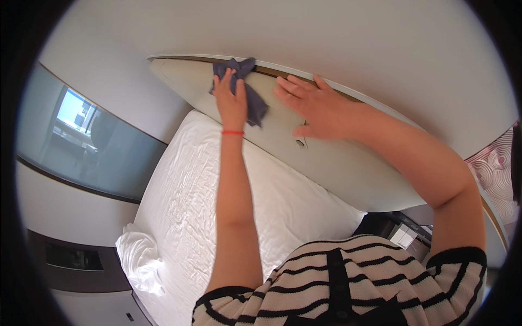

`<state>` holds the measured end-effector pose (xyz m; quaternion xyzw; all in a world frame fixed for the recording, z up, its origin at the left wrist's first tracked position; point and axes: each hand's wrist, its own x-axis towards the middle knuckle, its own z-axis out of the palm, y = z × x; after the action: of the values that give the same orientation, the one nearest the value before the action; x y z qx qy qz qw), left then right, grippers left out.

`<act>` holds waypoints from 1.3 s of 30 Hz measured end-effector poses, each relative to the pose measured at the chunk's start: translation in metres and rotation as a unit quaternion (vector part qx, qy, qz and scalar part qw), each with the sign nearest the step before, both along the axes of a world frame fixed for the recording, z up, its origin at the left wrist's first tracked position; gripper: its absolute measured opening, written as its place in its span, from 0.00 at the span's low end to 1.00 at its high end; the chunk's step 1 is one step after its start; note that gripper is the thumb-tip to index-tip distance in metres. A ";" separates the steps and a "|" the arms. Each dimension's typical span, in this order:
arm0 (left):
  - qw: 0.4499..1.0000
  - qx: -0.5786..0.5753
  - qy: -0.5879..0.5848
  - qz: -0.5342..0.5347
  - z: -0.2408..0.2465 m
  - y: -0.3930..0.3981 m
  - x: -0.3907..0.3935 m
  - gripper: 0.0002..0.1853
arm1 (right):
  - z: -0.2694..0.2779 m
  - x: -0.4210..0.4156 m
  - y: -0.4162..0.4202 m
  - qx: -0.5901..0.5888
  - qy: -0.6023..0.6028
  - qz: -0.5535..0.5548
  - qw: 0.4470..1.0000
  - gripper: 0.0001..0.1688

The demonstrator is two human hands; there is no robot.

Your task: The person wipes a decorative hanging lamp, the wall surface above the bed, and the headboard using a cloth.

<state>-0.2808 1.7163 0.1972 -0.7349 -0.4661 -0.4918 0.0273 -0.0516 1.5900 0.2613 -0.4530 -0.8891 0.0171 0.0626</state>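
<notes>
My left hand [231, 102], with a red band at the wrist, presses a dark grey cloth [255, 102] against the upper part of the cream padded headboard [334, 167]. The cloth bunches at the headboard's top edge, and one corner hangs down. To the right, my right hand [322, 108] rests on the headboard near its top, holding nothing. Its fingers are spread, and the hand is slightly blurred. A dark button [300, 143] shows on the padding just below the right thumb. A brown strip [269, 71] runs along the top, under a pale rim.
Below the headboard lies a bed with a wrinkled white sheet [183, 175]. A bunched white cloth [140, 256] lies at its left edge. A glossy panel [102, 138] reflects a window at left. Small items, including a white box [403, 236], stand at lower right beside patterned wallpaper [495, 171].
</notes>
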 end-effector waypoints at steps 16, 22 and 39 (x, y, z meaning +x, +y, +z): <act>0.970 0.054 -0.064 -0.229 -0.145 -0.257 0.180 0.34 | 0.016 0.010 0.013 -0.114 -0.018 0.047 0.992 0.44; 0.969 0.141 -0.125 -0.161 -0.084 -0.166 0.143 0.31 | 0.033 0.016 0.019 -0.249 0.153 0.024 0.956 0.39; 0.944 0.158 0.082 -0.276 -0.020 -0.246 0.191 0.30 | 0.022 0.028 0.028 -0.341 0.360 0.019 0.868 0.39</act>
<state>-0.0898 1.4708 0.1776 -0.8589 -0.1569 -0.4856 0.0444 -0.0236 1.6182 0.2838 -0.3921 -0.7523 0.4819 0.2195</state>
